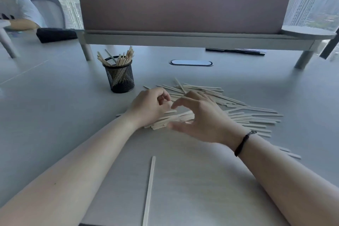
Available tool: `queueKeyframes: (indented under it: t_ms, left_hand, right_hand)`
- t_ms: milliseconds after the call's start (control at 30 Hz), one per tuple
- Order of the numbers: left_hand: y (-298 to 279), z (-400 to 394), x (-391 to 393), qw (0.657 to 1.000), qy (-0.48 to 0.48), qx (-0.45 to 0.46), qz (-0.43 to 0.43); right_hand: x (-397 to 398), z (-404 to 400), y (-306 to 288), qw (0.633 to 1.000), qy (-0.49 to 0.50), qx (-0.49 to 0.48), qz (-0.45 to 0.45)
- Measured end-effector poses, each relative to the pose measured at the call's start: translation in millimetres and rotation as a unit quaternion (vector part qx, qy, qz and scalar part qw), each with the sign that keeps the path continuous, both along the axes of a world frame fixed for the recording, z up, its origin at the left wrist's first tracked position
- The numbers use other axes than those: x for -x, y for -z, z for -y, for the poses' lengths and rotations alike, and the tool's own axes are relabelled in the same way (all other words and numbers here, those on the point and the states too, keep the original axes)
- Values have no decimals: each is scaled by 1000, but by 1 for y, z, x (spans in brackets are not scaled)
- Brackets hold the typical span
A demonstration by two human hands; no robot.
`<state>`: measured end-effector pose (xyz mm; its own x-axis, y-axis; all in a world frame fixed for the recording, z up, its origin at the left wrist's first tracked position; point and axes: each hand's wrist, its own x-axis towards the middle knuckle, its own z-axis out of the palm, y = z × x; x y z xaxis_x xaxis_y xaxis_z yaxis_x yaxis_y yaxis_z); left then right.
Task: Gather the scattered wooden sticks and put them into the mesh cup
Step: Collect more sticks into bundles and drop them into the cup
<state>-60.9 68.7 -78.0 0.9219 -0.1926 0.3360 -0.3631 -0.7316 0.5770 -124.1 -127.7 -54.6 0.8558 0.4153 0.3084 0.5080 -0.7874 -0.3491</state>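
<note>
Grey desk [55,115] under everything, its far edge carrying a padded divider [183,3] on short legs. Beyond the far-left corner, an office chair [49,11] and part of another person [16,11], blurred.

Across the desk's middle and out toward the right edge, a broad scatter of wooden sticks [253,117], most lying with long axes roughly left to right, a few crossed on top at the far side. Two or three more near the right edge, partly hidden by the right forearm.

Toward the far left of the scatter, standing upright just beside it, the mesh cup [120,77], already holding a loose sheaf of sticks fanned above its rim.

At the near-left end of the scatter, left hand [150,108] with fingers curled over one end of a gathered bundle [176,118]; whether truly clamped or only cupping, hard to tell. Right hand [200,115], black band [242,143] at the wrist, arched over the bundle's other end, thumb below and fingers above, apparently closing but contact unclear.

Bundle's long axis left to right; cup beyond and left of both hands, nearer the left hand. Likely need: tip the bundle upright before lowering in.

Near the front edge, one lone stick [149,189], pointing front to back, well apart from the rest.
</note>
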Motion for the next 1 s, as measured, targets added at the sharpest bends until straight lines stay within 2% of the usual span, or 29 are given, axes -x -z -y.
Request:
queueKeyframes:
  t_ms: [100,200,500,733,867,1000]
  left_hand:
    - [-1,2,3,1000,17,-5,-17]
    - [-4,2,4,999,25,5,-22]
    - [-4,-2,-3,1000,-5,29,0]
    - [-6,1,3,1000,13,12,12]
    - [-11,0,8,998,37,-31,-32]
    - [-16,-2,13,988,104,-51,-103]
  right_hand:
    - [6,-12,3,999,-28,40,-6]
    - [13,-24,6,999,-26,33,-11]
    - [23,-40,16,996,-36,84,-2]
    - [-9,-3,15,989,95,114,-25]
    - [-21,17,13,982,153,106,-40]
    - [-30,35,11,970,209,107,-58]
